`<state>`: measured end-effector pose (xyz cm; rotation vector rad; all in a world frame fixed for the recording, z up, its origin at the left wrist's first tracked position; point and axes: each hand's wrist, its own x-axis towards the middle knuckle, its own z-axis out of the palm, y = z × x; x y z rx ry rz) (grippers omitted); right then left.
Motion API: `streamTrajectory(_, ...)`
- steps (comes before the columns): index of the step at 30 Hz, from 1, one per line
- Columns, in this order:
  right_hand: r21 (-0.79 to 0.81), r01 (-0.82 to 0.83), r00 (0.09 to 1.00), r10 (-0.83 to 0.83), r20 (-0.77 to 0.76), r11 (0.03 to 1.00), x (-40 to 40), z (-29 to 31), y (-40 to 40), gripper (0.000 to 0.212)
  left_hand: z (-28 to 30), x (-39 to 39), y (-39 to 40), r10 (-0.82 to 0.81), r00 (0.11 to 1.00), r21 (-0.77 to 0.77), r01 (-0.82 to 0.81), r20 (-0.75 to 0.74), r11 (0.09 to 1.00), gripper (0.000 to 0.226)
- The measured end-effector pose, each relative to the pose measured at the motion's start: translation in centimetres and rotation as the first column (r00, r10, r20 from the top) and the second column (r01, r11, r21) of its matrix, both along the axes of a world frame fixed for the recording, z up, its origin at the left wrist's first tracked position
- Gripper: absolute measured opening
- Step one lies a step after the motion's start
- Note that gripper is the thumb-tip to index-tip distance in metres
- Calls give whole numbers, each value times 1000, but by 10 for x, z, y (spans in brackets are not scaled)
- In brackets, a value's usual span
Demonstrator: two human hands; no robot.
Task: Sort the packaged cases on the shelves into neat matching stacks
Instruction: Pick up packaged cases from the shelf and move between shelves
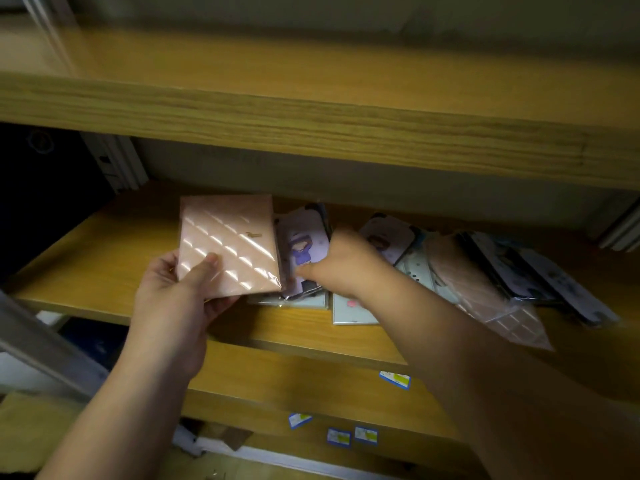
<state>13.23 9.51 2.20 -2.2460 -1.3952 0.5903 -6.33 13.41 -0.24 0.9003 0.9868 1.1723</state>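
My left hand (180, 289) grips a pink quilted case in clear wrap (227, 242) by its lower left corner, holding it tilted above the middle shelf (104, 258). Just to its right, my right hand (341, 263) pinches a purple cartoon-print case (304, 244) that lies on top of a loose pile. Pale green cases (349, 315) lie flat under my right wrist. Further right, another pink quilted case (485, 292) leans against several dark and white printed cases (533, 275).
A thick wooden upper shelf (311, 126) overhangs the working shelf. A dark box (41, 202) stands at the far left. A lower shelf (311, 389) carries small blue-and-white labels (394, 379). A grey metal upright (41, 344) crosses the lower left.
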Motion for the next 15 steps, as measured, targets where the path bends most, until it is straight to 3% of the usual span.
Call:
streamTrajectory(2,97,36,991,-23,-130,995,4,2,-4,10,4,-1,-3,-4,1000,-1,4,10,1000,30)
streamTrajectory(6,209,300,852,-163,-497,931,21,6,-37,12,10,1,-12,-40,998,-6,41,37,999,25)
streamTrajectory(11,357,537,668,-127,-733,764,46,10,-112,6,17,14,-40,-132,991,24,132,32,991,28)
streamTrajectory(15,367,615,621,-141,-771,698,62,9,-181,20,22,35,-82,-229,973,60,228,21,972,23)
